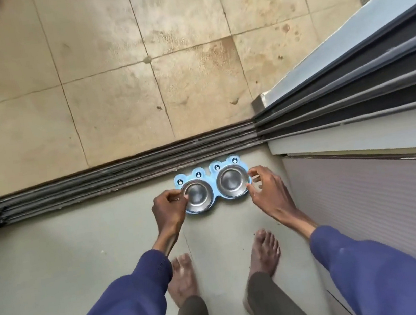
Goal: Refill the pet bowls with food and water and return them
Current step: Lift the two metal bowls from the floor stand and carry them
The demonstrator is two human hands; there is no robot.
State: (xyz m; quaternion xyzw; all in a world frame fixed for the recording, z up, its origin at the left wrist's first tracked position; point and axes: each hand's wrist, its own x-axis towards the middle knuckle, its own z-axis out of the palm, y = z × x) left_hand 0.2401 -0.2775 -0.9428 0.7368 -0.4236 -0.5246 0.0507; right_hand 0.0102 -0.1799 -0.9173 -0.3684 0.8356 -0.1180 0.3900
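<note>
A light blue double bowl holder point(213, 173) with frog-eye knobs lies on the grey floor beside the sliding door track. It carries two round steel bowls, the left bowl point(198, 195) and the right bowl point(233, 182), both showing bare shiny metal inside. My left hand point(168, 208) has its fingers curled onto the holder's left end at the left bowl's rim. My right hand point(264, 189) reaches the right end with fingers spread, thumb and fingertips touching the holder's edge. Whether the holder is off the floor I cannot tell.
The dark sliding door track point(124, 171) runs across just beyond the holder. Past it lies stained beige tile point(137, 74). A sliding door frame point(351, 85) and a ribbed wall panel point(379, 201) stand at the right. My bare feet point(224, 269) are just behind the holder.
</note>
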